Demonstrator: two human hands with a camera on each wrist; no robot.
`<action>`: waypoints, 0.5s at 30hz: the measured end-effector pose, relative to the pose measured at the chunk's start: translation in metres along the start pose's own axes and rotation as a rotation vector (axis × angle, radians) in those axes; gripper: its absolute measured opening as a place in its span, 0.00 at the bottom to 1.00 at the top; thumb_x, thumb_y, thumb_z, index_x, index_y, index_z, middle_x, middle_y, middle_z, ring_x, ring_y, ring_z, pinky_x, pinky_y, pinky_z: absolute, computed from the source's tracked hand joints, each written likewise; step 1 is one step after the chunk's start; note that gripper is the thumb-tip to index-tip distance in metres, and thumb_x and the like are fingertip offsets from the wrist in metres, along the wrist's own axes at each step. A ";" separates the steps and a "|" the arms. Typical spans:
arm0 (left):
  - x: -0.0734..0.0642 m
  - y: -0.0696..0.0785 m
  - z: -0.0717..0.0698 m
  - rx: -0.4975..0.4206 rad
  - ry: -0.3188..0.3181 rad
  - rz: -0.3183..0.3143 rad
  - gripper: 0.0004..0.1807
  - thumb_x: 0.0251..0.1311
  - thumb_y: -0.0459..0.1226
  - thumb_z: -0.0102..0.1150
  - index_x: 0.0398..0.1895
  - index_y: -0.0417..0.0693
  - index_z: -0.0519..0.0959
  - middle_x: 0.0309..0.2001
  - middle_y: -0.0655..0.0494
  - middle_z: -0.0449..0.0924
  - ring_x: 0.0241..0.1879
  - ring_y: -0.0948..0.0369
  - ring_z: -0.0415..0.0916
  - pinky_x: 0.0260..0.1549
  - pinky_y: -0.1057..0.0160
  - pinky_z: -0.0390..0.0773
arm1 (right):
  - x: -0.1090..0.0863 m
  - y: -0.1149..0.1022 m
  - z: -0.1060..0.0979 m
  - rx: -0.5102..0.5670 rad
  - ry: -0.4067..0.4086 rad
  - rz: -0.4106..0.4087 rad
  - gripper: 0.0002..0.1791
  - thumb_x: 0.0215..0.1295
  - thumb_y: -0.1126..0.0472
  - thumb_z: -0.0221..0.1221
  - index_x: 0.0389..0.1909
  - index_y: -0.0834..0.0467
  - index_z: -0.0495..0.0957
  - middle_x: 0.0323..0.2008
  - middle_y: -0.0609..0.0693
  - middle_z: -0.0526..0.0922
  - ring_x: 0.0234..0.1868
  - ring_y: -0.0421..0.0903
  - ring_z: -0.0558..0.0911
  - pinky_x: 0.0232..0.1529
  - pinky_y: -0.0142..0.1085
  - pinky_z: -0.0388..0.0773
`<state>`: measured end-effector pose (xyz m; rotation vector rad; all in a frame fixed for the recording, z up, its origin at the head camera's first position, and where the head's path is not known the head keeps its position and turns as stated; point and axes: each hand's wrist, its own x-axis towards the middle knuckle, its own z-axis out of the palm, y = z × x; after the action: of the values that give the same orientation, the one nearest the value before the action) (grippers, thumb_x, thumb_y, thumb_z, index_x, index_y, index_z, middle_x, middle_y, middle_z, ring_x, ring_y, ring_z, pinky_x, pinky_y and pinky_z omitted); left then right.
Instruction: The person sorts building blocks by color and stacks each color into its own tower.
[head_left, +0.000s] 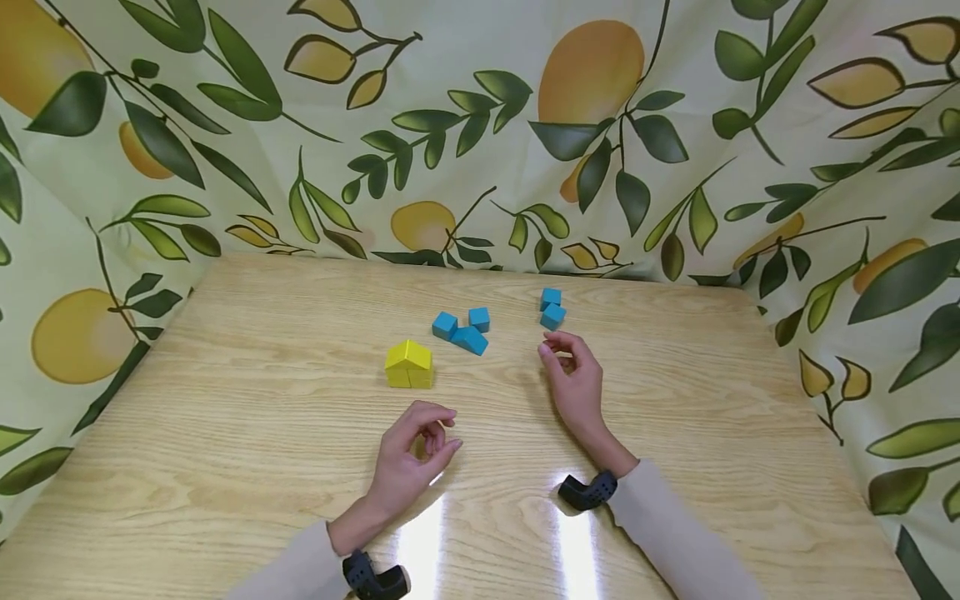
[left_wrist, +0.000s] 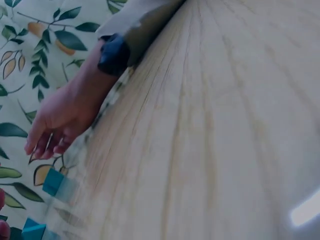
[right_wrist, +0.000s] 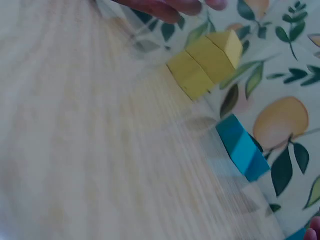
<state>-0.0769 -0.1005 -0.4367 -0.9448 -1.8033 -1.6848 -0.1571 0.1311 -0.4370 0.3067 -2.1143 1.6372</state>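
Note:
My left hand (head_left: 397, 468) hovers over the near part of the table, fingers loosely bent and nothing in them. Just beyond it stands a small yellow house shape (head_left: 408, 367) of fitted blocks with a peaked top. To the right, my right hand (head_left: 579, 387) also holds nothing; its fingertips are close to a blue cube (head_left: 552, 317), with another blue cube (head_left: 551, 298) right behind. Between the hands and farther back lie a blue peaked block (head_left: 470, 340) and two blue cubes, one left (head_left: 445, 325) and one behind (head_left: 478, 318). The right wrist view shows the yellow blocks (right_wrist: 205, 62) side by side.
The light wooden table (head_left: 262, 400) ends at the back against a hanging cloth (head_left: 480, 50) printed with fruit and leaves, which also runs along both sides. Dark bands (head_left: 588, 492) sit on both wrists. Two bright reflections (head_left: 576, 550) lie on the near tabletop.

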 end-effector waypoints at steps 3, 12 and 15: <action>0.003 0.000 0.011 0.011 -0.052 -0.045 0.26 0.39 0.12 0.63 0.44 0.34 0.75 0.34 0.46 0.74 0.21 0.55 0.67 0.15 0.59 0.67 | 0.007 0.020 -0.008 -0.031 0.042 0.063 0.14 0.66 0.66 0.59 0.49 0.70 0.76 0.41 0.62 0.79 0.43 0.49 0.75 0.38 0.29 0.71; 0.019 -0.009 0.041 -0.013 -0.099 -0.265 0.19 0.49 0.17 0.63 0.45 0.33 0.76 0.35 0.39 0.74 0.22 0.50 0.68 0.16 0.54 0.67 | 0.023 0.047 -0.019 -0.139 0.035 0.169 0.21 0.64 0.59 0.62 0.54 0.64 0.73 0.49 0.57 0.74 0.44 0.51 0.74 0.40 0.33 0.70; 0.027 -0.014 0.050 0.003 -0.082 -0.287 0.17 0.49 0.18 0.64 0.44 0.32 0.76 0.35 0.38 0.74 0.22 0.47 0.68 0.17 0.54 0.68 | 0.033 0.053 -0.023 -0.158 0.004 0.181 0.23 0.63 0.60 0.64 0.56 0.64 0.72 0.50 0.57 0.72 0.46 0.52 0.72 0.41 0.33 0.70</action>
<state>-0.0996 -0.0468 -0.4311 -0.7937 -2.0765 -1.8338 -0.2039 0.1702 -0.4622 0.0631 -2.3095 1.5524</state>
